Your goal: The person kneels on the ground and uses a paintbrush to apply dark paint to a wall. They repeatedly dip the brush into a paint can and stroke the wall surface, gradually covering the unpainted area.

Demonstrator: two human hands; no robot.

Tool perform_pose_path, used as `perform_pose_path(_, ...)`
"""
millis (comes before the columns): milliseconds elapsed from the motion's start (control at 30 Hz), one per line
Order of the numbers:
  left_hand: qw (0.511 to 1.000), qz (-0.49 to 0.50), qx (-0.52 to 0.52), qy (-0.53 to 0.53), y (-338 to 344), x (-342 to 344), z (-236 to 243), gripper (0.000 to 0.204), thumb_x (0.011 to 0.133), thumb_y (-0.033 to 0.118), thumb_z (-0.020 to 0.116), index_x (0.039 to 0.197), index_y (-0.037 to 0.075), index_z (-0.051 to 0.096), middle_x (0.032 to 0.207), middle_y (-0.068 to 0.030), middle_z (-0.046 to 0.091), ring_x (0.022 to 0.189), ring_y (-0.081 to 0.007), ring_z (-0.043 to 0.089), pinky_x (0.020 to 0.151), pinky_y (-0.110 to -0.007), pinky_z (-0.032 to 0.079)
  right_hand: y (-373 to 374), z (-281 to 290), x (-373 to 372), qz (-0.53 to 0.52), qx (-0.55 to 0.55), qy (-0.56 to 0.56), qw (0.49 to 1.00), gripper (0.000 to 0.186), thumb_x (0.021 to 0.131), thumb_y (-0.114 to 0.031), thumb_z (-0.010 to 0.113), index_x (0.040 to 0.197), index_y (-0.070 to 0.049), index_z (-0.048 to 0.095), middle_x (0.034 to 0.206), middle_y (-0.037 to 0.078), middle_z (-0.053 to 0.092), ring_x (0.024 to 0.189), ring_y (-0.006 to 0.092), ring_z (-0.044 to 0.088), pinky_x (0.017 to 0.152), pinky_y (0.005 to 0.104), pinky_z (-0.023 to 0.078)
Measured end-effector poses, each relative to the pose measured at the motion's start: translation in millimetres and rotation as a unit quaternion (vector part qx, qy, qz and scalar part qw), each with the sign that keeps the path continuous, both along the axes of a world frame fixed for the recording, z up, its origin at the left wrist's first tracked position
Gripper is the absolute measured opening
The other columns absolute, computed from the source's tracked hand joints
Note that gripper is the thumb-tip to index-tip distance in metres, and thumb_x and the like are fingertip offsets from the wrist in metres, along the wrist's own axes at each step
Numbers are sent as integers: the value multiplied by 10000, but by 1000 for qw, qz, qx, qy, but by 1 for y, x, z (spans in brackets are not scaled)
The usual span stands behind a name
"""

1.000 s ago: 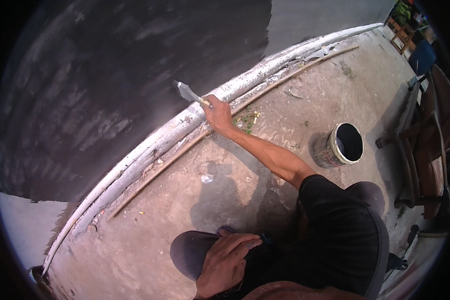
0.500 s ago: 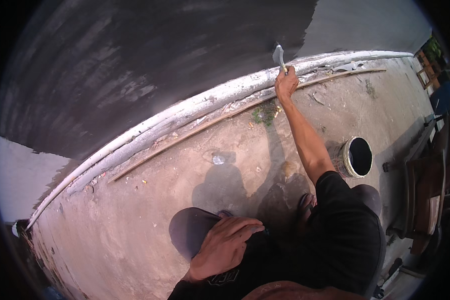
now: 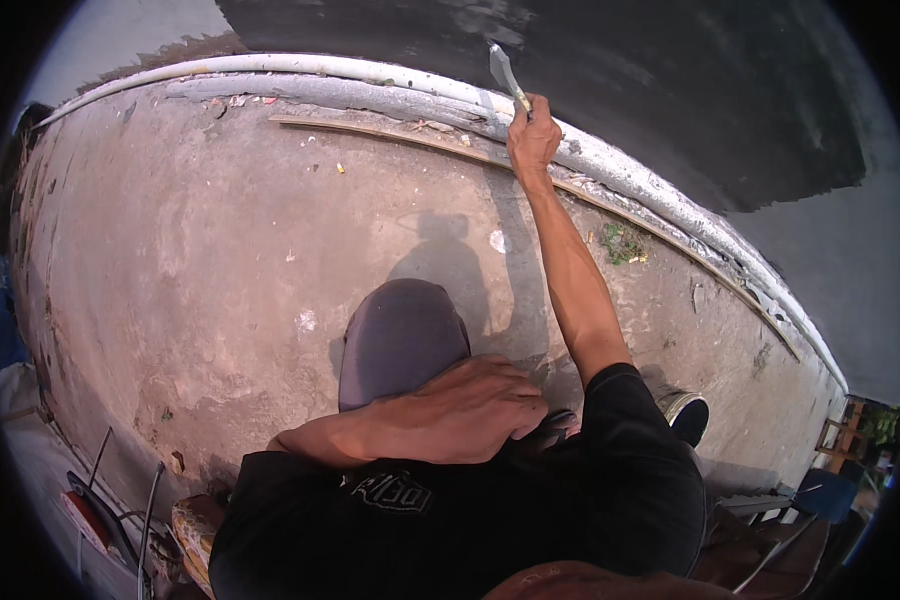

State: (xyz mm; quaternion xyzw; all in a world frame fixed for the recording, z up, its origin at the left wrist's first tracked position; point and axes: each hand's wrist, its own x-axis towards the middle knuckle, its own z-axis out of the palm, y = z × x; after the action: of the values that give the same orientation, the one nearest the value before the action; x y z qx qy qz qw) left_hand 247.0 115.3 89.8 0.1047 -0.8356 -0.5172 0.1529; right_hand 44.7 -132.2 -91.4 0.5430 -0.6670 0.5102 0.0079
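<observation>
In my right hand (image 3: 535, 138) is the handle of a paintbrush (image 3: 505, 72), held in closed fingers. Its silvery part angles up toward the dark painted wall (image 3: 660, 110). The bristles are hard to make out against that dark surface. My left hand (image 3: 460, 410) rests palm down by my bent knee (image 3: 400, 335), its fingers loosely bent and nothing visible in it. The palm side is hidden. Beside my right upper arm stands a round paint bucket (image 3: 675, 408) with a pale smeared rim and a dark inside, partly covered by my sleeve.
A white pipe (image 3: 370, 68) runs along the wall's foot. Alongside it on the concrete floor (image 3: 200, 250) lies a long wooden strip (image 3: 400, 134). A small weed (image 3: 622, 243) grows near the strip. Furniture and a blue object (image 3: 825, 495) stand at lower right.
My view has swung to the right, so bucket and weed sit differently in it. The brush has moved left along the wall relative to the weed. My left hand's fingers bend more downward.
</observation>
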Motion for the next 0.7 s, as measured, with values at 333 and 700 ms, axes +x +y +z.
perform_pose_path(333, 996, 51, 23, 71, 5, -14, -25, 106, 741, 8, 555, 672, 13, 475, 653, -144, 530, 640, -374, 532, 609, -471, 404, 138, 81, -239, -92, 117, 134, 980, 241, 948, -193, 634, 1052, 21, 676, 695, 86, 626, 578, 137, 574, 552, 328, 454)
perform_pose_path(700, 999, 9, -30, -9, -11, -40, -4, 89, 781, -17, 520, 803, 40, 585, 820, -128, 636, 844, -365, 612, 727, -463, 463, 440, 140, -371, -234, -67, -414, 877, 293, 953, -262, 608, 1148, -47, 649, 1133, 86, 731, 553, 19, 463, 427, 167, 331)
